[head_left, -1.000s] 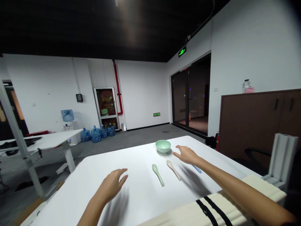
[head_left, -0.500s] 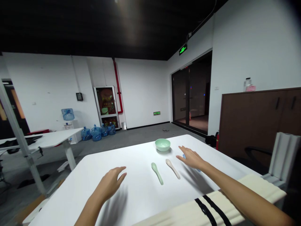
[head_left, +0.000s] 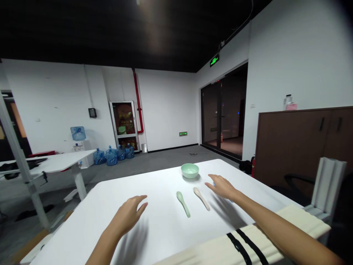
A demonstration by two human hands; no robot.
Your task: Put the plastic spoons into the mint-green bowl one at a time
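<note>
My left hand (head_left: 129, 214) hovers over the left part of the white table (head_left: 165, 235), thumb and fingers apart, holding nothing. To the right, my right hand (head_left: 223, 187) is open above the table, its fingers stretched forward. Beneath it shows a little of a blue thing (head_left: 232, 201); the hand hides the rest, so its kind is unclear. Between my hands lie a light green spoon (head_left: 183, 204) and a beige spoon (head_left: 202, 199), handles toward me. Behind the spoons a green bowl (head_left: 190, 171) stands upright, just left of my right fingertips.
A cream cloth with black stripes (head_left: 204, 254) covers the table's near right edge. At the right stand a metal profile post (head_left: 327, 184) and a brown cabinet (head_left: 289, 147). Another white table (head_left: 60, 162) and several blue water bottles (head_left: 111, 156) are at the left.
The view has shifted slightly. My right fingertips sit a little lower beside the bowl, and less of the blue thing shows. The left hand, spoons and bowl stay in place.
</note>
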